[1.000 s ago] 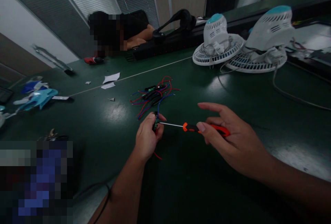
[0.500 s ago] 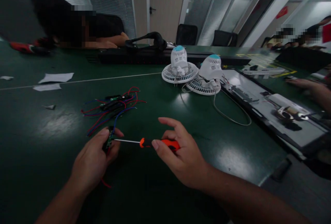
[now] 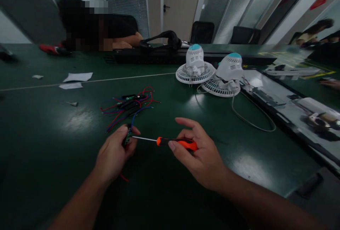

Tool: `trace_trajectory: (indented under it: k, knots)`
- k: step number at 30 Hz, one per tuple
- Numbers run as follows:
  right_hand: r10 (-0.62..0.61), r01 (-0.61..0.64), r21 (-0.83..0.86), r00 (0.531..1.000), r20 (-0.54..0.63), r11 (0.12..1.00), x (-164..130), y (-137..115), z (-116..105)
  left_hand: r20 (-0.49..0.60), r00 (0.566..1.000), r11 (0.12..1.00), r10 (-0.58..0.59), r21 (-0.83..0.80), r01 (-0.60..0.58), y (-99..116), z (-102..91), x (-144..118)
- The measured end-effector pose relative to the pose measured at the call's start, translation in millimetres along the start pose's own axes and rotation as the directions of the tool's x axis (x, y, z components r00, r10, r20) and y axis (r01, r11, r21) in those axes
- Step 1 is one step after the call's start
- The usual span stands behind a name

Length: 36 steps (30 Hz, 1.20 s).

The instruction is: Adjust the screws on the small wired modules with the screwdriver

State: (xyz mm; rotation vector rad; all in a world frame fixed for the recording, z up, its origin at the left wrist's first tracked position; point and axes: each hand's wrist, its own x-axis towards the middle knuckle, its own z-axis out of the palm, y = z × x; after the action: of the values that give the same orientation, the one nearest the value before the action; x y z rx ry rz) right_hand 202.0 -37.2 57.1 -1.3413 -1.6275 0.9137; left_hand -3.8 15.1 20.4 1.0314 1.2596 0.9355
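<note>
Versus half a second ago: mostly the head camera shifts, scene slides right, the far-right co-workers mostly drop out of frame. Grip itself unchanged. Left hand [image 3: 114, 154] stays pinched shut on the small green circuit board [image 3: 128, 138], held just above the bench, thumb and forefinger clamping it edge-on. Right hand [image 3: 202, 152] stays wrapped around the orange-and-black handled screwdriver [image 3: 172, 141], forefinger lifted off and extended, the rest curled on the handle. The thin steel shaft runs level to the left and its tip meets the board between the left fingers. Judgement: the driver is seated on the board and work on it is mid-way, not finished; no reposition between frames.

A red wire [image 3: 123, 177] hangs from under the left hand.

Surface: dark green glossy bench [image 3: 66, 145], glare patches from ceiling lights. Just beyond the left hand lies a tangle of red and blue wires with small black modules [image 3: 130, 106]. Further right, two white plastic desk fans with teal caps [image 3: 209, 70] lie face down, touching, a grey cable trailing. White paper scraps [image 3: 77, 78] at far left.

Room: glass-partitioned office, blinds, closed door, black chairs. One person sits across the bench, arm resting on it.
</note>
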Motion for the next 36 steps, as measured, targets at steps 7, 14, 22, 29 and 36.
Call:
trace_trajectory:
  k: [7, 14, 22, 29, 36]
  knots:
    - [-0.012, 0.01, -0.078, 1.0, -0.028, 0.997, 0.6, -2.5, -1.1, 0.0, 0.995, 0.994, 0.097, -0.059, -0.097, -7.4, 0.8, 3.2]
    - [-0.038, 0.033, -0.111, 0.998, -0.045, 0.993, 2.0, -3.5, -2.1, 0.047, 0.992, 0.989, 0.12, -0.091, -0.115, -9.2, -0.2, 4.8]
    - [-0.053, 0.047, -0.13, 0.998, -0.045, 0.99, 2.1, -4.8, -1.3, 0.044, 0.992, 0.989, 0.122, -0.09, -0.118, -10.8, -1.0, 5.7]
    - [-0.089, 0.079, -0.21, 0.995, -0.036, 0.975, -0.4, -2.4, -2.9, 0.051, 0.988, 0.987, 0.146, -0.07, -0.143, -11.6, 0.3, 6.0]
    - [-0.096, 0.084, -0.325, 0.995, -0.021, 0.942, -3.3, 2.9, -6.6, 0.052, 0.986, 0.986, 0.161, -0.058, -0.158, -8.2, 2.0, 5.3]
